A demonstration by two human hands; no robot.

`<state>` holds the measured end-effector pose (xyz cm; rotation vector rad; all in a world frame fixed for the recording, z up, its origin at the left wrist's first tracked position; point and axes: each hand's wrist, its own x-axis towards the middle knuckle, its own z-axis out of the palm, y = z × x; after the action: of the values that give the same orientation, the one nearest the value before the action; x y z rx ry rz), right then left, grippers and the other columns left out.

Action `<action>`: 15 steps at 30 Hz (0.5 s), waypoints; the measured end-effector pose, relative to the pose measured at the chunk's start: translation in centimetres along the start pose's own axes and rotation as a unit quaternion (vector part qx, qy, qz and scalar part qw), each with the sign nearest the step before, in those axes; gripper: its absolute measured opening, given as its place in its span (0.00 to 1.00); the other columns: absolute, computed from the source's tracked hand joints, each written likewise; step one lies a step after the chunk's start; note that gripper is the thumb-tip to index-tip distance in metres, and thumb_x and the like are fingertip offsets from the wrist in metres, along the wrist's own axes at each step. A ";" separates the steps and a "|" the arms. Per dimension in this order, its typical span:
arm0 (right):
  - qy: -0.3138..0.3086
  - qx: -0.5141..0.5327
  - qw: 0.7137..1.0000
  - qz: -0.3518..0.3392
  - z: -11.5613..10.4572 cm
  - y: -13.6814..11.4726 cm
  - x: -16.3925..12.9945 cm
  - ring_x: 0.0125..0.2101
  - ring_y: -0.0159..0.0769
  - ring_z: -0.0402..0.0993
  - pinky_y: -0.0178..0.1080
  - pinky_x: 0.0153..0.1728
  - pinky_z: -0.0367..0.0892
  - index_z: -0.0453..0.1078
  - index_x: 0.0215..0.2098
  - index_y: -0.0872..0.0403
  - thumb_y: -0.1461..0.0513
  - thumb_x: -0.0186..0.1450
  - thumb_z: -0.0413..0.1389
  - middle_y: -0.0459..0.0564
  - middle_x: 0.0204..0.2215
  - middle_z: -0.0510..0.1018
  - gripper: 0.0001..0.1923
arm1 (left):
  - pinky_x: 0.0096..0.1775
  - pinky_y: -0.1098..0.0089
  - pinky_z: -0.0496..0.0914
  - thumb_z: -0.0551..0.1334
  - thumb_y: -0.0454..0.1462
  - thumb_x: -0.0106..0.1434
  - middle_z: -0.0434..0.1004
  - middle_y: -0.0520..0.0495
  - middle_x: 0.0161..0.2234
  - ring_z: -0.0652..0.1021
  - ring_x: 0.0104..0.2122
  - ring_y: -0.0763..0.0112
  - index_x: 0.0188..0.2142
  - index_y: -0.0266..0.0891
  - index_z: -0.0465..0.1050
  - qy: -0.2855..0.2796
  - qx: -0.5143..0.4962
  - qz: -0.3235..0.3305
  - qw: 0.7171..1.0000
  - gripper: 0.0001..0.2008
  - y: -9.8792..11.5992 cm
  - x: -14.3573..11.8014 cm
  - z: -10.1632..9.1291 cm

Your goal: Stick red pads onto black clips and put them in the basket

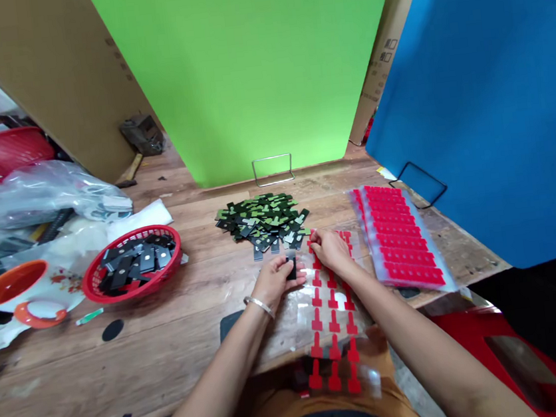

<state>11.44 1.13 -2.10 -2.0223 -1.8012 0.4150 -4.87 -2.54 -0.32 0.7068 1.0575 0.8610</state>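
Between the thumb and fingers of my left hand [277, 281] is a small flat black piece [291, 267]. To its right, my right hand [331, 249] pinches at the upper part of a clear sheet of red T-shaped stickers [334, 322]; whether a sticker is between the fingertips is hidden. The sheet's lower end hangs over the table edge onto my lap. Just beyond both hands lies a heap of small black pieces [264, 220], many showing shiny, greenish faces.
On the left, a red basket [180, 246] holds black pieces beside an orange-and-white mug [61, 287]. A stack of red sticker sheets [401, 234] lies at right. Green [252, 71] and blue [487, 104] panels stand behind, with a hammer [133, 170] at back left.
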 end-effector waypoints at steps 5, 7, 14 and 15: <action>-0.028 -0.023 0.999 0.025 -0.3 -0.4 0.8 0.25 0.34 0.68 0.33 0.24 0.55 0.69 0.28 0.51 0.64 0.55 0.54 0.47 0.26 0.74 0.04 | 0.27 0.74 0.73 0.57 0.31 0.59 0.75 0.46 0.26 0.75 0.22 0.77 0.32 0.33 0.67 0.015 0.033 0.027 0.999 0.02 0.9 3.3 0.7; -0.016 -0.031 0.999 0.023 -0.3 -0.6 0.6 0.29 0.35 0.69 0.34 0.26 0.56 0.70 0.32 0.51 0.64 0.56 0.53 0.49 0.31 0.74 0.06 | 0.25 0.76 0.72 0.58 0.33 0.59 0.75 0.46 0.26 0.74 0.21 0.78 0.31 0.33 0.67 0.023 0.056 0.037 0.997 0.03 1.1 4.7 1.0; 0.027 -0.044 0.999 -0.013 0.2 -0.9 -1.4 0.41 0.40 0.65 0.36 0.34 0.58 0.71 0.34 0.51 0.61 0.62 0.49 0.52 0.37 0.71 0.09 | 0.19 0.80 0.65 0.57 0.36 0.59 0.76 0.48 0.31 0.70 0.17 0.82 0.31 0.36 0.68 0.039 0.185 0.090 0.978 0.05 1.0 7.4 1.5; 0.032 -0.045 0.998 -0.016 0.3 -0.9 -1.5 0.41 0.41 0.64 0.36 0.34 0.58 0.71 0.34 0.51 0.61 0.62 0.49 0.52 0.37 0.71 0.09 | 0.19 0.80 0.64 0.57 0.36 0.59 0.76 0.48 0.31 0.70 0.17 0.81 0.31 0.36 0.69 0.038 0.208 0.099 0.972 0.05 1.0 7.4 1.5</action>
<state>10.33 -0.27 -2.05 -2.0396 -1.8411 0.2618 -1.90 4.26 -2.24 1.1545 1.2691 0.8480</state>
